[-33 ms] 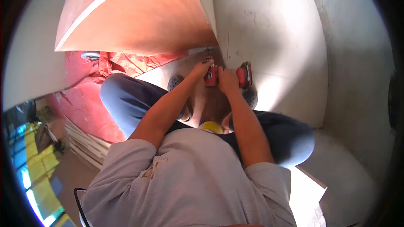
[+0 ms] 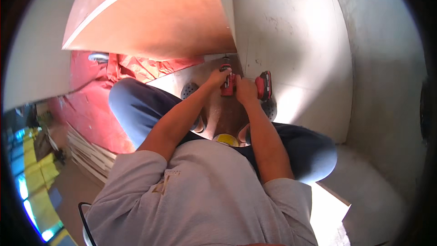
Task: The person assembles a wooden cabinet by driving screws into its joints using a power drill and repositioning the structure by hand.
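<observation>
One reddish board (image 2: 154,18) leans far left, meeting one pale wall panel (image 2: 291,41) on the right. Between the knees, both hands close around one red drill (image 2: 227,84): left hand (image 2: 217,78) at its front, right hand (image 2: 246,92) on the grip. One yellow tape roll (image 2: 226,139) lies near.
</observation>
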A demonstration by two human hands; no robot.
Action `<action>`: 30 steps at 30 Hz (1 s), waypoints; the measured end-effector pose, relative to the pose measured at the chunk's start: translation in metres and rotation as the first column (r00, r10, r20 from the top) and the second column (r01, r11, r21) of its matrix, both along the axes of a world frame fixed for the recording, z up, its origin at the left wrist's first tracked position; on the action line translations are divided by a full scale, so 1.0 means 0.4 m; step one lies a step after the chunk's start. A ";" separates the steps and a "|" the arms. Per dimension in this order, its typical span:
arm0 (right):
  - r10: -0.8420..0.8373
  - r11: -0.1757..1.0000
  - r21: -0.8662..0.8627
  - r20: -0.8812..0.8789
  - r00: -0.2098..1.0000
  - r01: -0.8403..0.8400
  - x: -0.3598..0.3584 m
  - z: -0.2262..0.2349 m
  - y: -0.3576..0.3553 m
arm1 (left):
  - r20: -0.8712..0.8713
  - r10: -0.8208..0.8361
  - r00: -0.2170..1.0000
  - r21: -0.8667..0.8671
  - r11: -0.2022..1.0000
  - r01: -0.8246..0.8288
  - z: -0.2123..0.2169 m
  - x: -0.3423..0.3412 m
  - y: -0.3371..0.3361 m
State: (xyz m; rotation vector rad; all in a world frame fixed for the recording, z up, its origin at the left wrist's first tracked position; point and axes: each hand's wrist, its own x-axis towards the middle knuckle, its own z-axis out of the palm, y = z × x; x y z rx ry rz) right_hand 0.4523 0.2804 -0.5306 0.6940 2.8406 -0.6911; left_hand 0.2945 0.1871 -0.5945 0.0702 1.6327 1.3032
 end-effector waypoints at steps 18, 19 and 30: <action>0.282 0.958 0.105 -0.160 0.946 -0.268 0.072 0.301 -0.076 | -0.085 0.013 0.996 -0.351 0.936 -0.042 0.533 0.258 -0.251; 0.293 0.955 0.096 -0.154 0.944 -0.281 0.077 0.332 -0.083 | -0.102 0.069 0.992 -0.342 0.934 -0.100 0.573 0.278 -0.240; 0.335 0.941 0.003 -0.152 0.930 -0.339 0.135 0.570 -0.163 | 0.329 0.494 0.805 0.237 0.781 -0.577 0.667 0.235 -0.253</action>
